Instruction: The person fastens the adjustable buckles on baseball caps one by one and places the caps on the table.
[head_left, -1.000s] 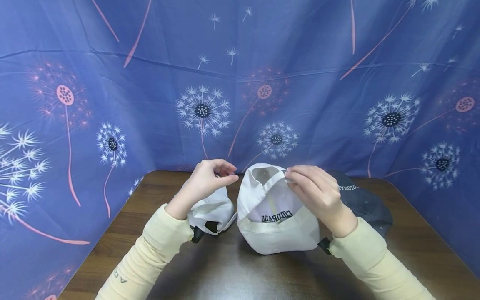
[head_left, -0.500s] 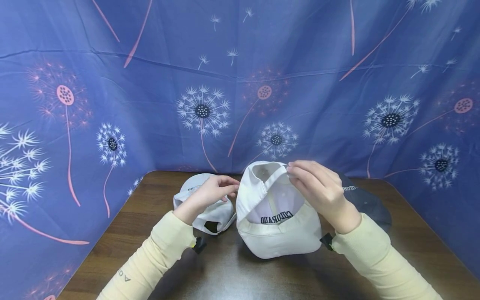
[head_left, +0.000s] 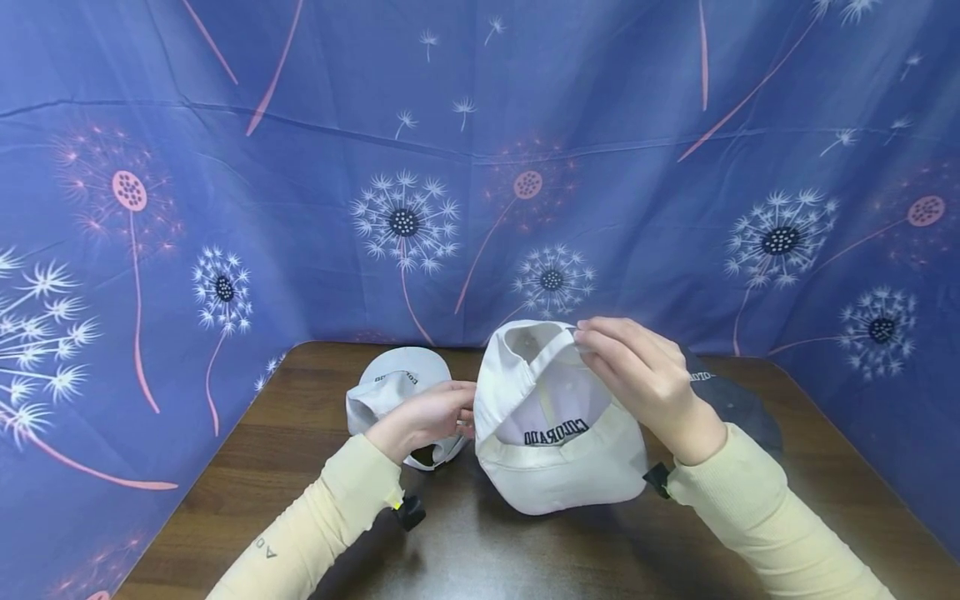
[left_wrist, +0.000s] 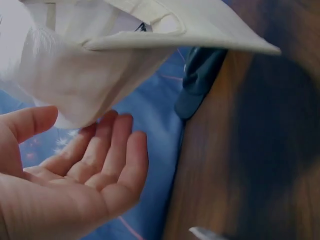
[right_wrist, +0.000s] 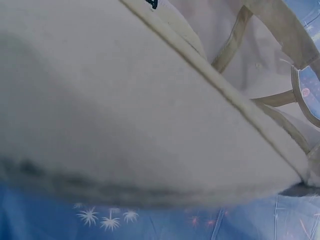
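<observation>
A white baseball cap point(head_left: 562, 483) is held up above the table, underside facing the head camera, with dark "COLORADO" lettering seen inside. My right hand point(head_left: 645, 383) pinches it at the back strap, up at the top; that hand does not show in the right wrist view, which the cap's brim point(right_wrist: 125, 110) mostly fills. My left hand point(head_left: 431, 417) is beside the cap's left side. In the left wrist view the left hand point(left_wrist: 85, 185) has its palm up and fingers loosely extended under the crown point(left_wrist: 75, 75); fingertips are at the fabric, and whether they press it I cannot tell.
A light grey cap point(head_left: 408, 367) lies on the wooden table point(head_left: 255, 467) behind my left hand. Behind my right hand lies a dark grey cap point(head_left: 738, 417) with pale lettering. A blue dandelion-print cloth point(head_left: 300, 208) surrounds the table's back and sides.
My left hand has come down from above the light grey cap to the white cap's left side. The right hand keeps its pinch on the white cap, which has barely shifted.
</observation>
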